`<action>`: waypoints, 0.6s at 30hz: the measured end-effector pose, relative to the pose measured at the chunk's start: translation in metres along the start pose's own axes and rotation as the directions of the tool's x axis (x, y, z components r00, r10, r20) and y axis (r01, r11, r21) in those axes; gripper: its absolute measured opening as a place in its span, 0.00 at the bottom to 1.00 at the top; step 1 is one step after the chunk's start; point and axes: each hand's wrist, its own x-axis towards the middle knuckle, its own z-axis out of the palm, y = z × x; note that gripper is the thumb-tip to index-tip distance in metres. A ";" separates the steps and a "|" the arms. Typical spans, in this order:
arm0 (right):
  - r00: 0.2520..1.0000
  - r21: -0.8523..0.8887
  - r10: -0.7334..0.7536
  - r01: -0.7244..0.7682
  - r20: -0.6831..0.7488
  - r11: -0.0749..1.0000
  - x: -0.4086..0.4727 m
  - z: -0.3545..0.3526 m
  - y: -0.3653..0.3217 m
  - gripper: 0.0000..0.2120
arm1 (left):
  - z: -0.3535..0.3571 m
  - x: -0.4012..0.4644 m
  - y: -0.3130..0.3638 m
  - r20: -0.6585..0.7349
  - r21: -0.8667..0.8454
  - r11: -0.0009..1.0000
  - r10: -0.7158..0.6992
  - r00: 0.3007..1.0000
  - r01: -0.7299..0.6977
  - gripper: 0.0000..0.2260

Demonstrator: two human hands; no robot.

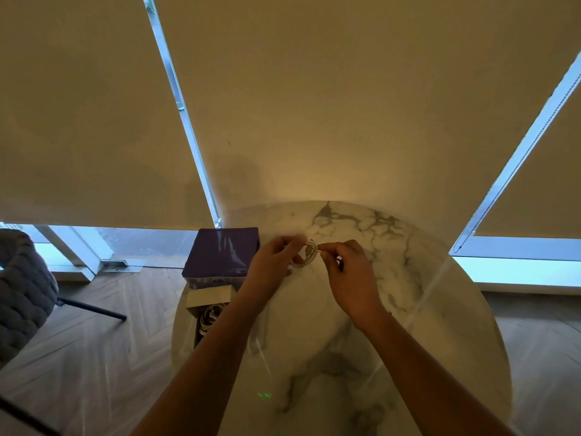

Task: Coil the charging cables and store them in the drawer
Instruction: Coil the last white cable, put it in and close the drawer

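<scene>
**Charging cable nearly coiled, held above the table**

Charging cable point(307, 253), white, sits as a small coil between both hands above the marble table point(408, 278). Left hand point(273, 262) curls round the loops; right hand point(345, 269) pinches what looks like the loose end between thumb and forefinger. The step in hand seems to be the last wrap or tuck. The coil's ring faces roughly toward the camera, with no clear long axis. Next, it likely calls for carrying the bundle left to the open drawer point(206, 313) below the purple box point(223, 256), where other white cables point(211, 313) already lie.
</scene>
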 end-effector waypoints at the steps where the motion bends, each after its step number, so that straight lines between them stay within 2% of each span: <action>1: 1.000 -0.032 -0.027 0.027 -0.003 0.999 0.001 -0.001 0.001 0.09 | -0.001 0.001 0.001 0.003 0.051 0.998 0.032 0.999 -0.032 0.10; 6: 0.986 -0.153 -0.155 0.144 -0.067 0.978 0.005 -0.005 0.006 0.08 | -0.005 0.000 0.007 0.071 0.154 0.982 0.095 0.993 -0.105 0.07; 11: 0.973 -0.193 -0.216 0.198 -0.078 0.961 0.010 -0.007 0.008 0.07 | -0.007 0.000 0.007 0.054 0.169 0.979 0.104 0.993 -0.111 0.05; 13: 0.967 -0.198 -0.242 0.221 -0.085 0.955 0.012 -0.010 0.009 0.07 | -0.009 0.002 0.005 0.047 0.112 0.991 0.069 0.997 -0.074 0.04; 16: 0.952 -0.241 -0.303 0.285 -0.039 0.928 0.014 -0.012 0.013 0.08 | -0.012 0.002 0.004 0.055 -0.126 0.990 -0.058 0.997 0.065 0.06; 18: 0.951 -0.254 -0.308 0.300 0.009 0.919 0.012 -0.010 0.019 0.09 | -0.014 0.002 0.003 0.062 -0.218 0.969 -0.105 0.993 0.116 0.07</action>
